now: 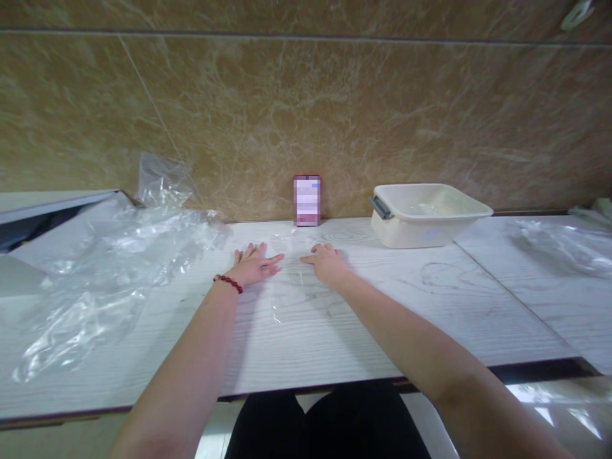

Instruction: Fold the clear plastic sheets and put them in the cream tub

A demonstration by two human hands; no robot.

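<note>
While both bare arms reach forward across a pale, wood-grained bench [310, 350], the hands rest low over its surface, angled in toward each other with a narrow gap between them. The left hand [253, 268] lies palm down and open, fingers spread, its index finger pointing across to the right; a dark red beaded bracelet [228, 283] circles that wrist. The right hand [329, 262] is half open, palm down, index finger stretched leftward and the other fingers loosely bent. Neither shows a grip on anything. Between and below them lies a flat piece of clear plastic film [288, 280], see-through enough that its outline shows mainly as a few glints.

Directly ahead, a phone [306, 201] with a blurred screen leans upright against a brown marbled wall [306, 115]. Beyond the left hand, a large crumpled heap of clear plastic [124, 245] fills the bench's left side, partly overlapping a pale box [62, 202] with a dark interior. To the right, near the wall, stands a cream plastic bin [406, 234] with a grey clip handle [381, 207]; more clear plastic [568, 248] lies at the far right, past a seam in the bench.
</note>
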